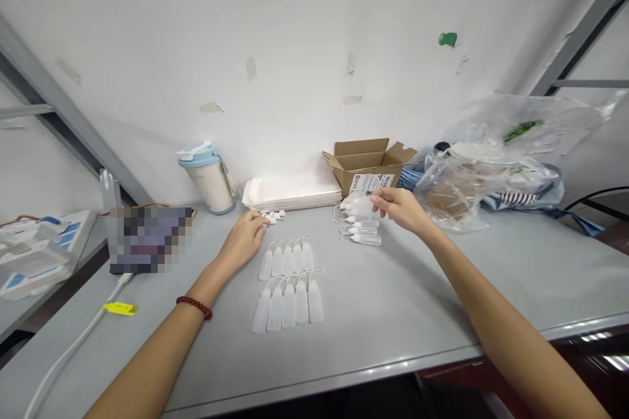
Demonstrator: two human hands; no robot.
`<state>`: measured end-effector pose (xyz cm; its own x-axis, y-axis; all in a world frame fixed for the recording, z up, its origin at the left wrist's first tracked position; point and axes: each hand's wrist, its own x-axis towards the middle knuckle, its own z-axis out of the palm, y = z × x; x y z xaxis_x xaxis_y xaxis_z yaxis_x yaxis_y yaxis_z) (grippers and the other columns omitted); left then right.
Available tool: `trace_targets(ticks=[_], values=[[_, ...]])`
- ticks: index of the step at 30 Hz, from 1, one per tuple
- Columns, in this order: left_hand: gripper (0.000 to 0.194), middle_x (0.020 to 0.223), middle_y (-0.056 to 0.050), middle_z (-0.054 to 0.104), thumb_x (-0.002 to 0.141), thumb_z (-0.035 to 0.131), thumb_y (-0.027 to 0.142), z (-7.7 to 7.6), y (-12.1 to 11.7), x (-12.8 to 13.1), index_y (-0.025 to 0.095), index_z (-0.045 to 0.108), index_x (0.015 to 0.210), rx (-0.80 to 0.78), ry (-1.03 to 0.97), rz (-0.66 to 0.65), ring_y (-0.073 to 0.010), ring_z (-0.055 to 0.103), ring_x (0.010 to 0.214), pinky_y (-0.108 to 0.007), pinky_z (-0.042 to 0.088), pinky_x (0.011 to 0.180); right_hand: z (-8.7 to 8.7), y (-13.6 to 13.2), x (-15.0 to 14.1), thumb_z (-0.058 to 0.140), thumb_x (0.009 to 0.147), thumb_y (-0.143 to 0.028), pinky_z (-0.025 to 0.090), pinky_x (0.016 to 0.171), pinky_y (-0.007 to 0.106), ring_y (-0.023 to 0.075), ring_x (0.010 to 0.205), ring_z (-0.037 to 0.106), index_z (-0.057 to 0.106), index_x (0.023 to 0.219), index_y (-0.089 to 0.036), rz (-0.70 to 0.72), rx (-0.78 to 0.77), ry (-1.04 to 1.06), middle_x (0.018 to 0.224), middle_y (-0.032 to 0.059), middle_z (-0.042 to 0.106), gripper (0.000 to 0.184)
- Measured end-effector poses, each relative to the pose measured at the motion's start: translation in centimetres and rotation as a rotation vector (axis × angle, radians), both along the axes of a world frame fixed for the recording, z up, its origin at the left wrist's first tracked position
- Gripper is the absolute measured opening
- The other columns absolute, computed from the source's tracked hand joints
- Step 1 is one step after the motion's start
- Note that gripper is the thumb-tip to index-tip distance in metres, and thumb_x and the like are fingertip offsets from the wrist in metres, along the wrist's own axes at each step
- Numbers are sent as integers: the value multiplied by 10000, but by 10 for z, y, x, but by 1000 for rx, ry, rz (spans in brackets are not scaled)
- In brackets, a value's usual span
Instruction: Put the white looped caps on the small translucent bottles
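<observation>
My left hand (244, 236) rests on the table with its fingers curled together, the tips at a little heap of small white pieces (274, 217). Whatever is between those fingertips is too small to make out. At the right, my right hand (400, 207) pinches the end of a small translucent squeeze bottle (361, 201) on top of a loose pile. More bottles of the pile (366, 239) lie sideways below it, with thin white strings or cap straps pointing left. Between my arms, similar bottles lie side by side in a back row (285, 262) and a front row (288, 306).
Behind the bottles are a stack of white flat packs (299, 192) and an open cardboard box (368, 167). A blue-lidded tumbler (211, 180) stands at the back left, near a blurred-out device (150, 239) on a white cable (78, 340). Clear plastic bags (457, 193) occupy the right.
</observation>
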<state>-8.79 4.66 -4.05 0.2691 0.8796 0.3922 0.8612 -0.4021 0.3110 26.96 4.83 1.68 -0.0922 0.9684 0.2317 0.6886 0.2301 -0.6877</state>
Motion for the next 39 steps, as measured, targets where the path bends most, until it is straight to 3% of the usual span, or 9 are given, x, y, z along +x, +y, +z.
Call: trace_targets(ticks=[4, 10, 25, 29, 33, 34, 36, 38, 39], values=[[300, 996, -107, 591, 846, 401, 241, -3, 1, 1, 159, 668, 955, 4, 2, 11, -250, 561, 944, -393, 463, 851, -2, 1, 4, 452, 830, -326, 399, 534, 236, 120, 530, 550, 559, 794, -147, 84, -69, -20, 735, 74, 686, 211], [279, 986, -107, 606, 842, 411, 227, -2, 1, -2, 162, 662, 945, -10, 16, 37, -248, 580, 927, -379, 470, 827, -2, 0, 5, 441, 850, -289, 386, 528, 232, 116, 500, 532, 542, 767, -159, 92, -124, -128, 709, 62, 697, 184], [163, 876, -104, 618, 780, 421, 185, 7, -8, 7, 155, 571, 835, -112, 45, 201, -245, 591, 833, -323, 426, 736, -6, 3, 4, 417, 870, -333, 377, 548, 234, 128, 457, 520, 511, 516, -179, 46, -193, -370, 522, 41, 632, 398], [116, 821, -88, 635, 773, 451, 228, 10, -9, 9, 175, 554, 759, -172, 8, 249, -245, 592, 810, -307, 407, 684, -4, 1, -1, 430, 875, -403, 351, 553, 259, 186, 578, 591, 554, 564, -171, -109, -126, -508, 590, 84, 651, 408], [86, 776, -77, 652, 733, 510, 229, 15, -10, 10, 169, 555, 773, -207, -26, 302, -238, 605, 768, -299, 412, 659, -6, -17, -32, 422, 895, -342, 329, 553, 273, 227, 707, 616, 601, 831, -154, -354, 66, -452, 783, 118, 685, 268], [100, 771, -73, 654, 720, 532, 233, 17, -11, 11, 165, 559, 788, -213, -56, 316, -232, 608, 761, -297, 419, 666, -8, -24, -43, 425, 896, -311, 342, 569, 271, 208, 683, 607, 594, 859, -152, -283, 89, -385, 765, 101, 681, 236], [153, 786, -66, 660, 692, 576, 254, 21, -14, 16, 159, 569, 811, -201, -198, 322, -217, 614, 761, -293, 437, 695, -14, -40, -64, 426, 897, -276, 371, 590, 256, 158, 600, 573, 578, 933, -154, 20, 81, -240, 723, 54, 660, 197], [222, 840, -70, 665, 664, 617, 293, 25, -17, 25, 150, 587, 831, -166, -457, 279, -203, 618, 767, -294, 454, 716, -21, -54, -81, 430, 902, -282, 385, 608, 253, 137, 593, 555, 547, 1079, -181, 352, 87, -205, 814, 40, 657, 236], [265, 874, -75, 665, 651, 634, 313, 26, -19, 30, 143, 599, 851, -155, -596, 240, -198, 618, 770, -295, 462, 716, -24, -59, -88, 418, 908, -274, 386, 626, 257, 145, 642, 565, 542, 1119, -193, 430, 112, -234, 872, 52, 649, 257]])
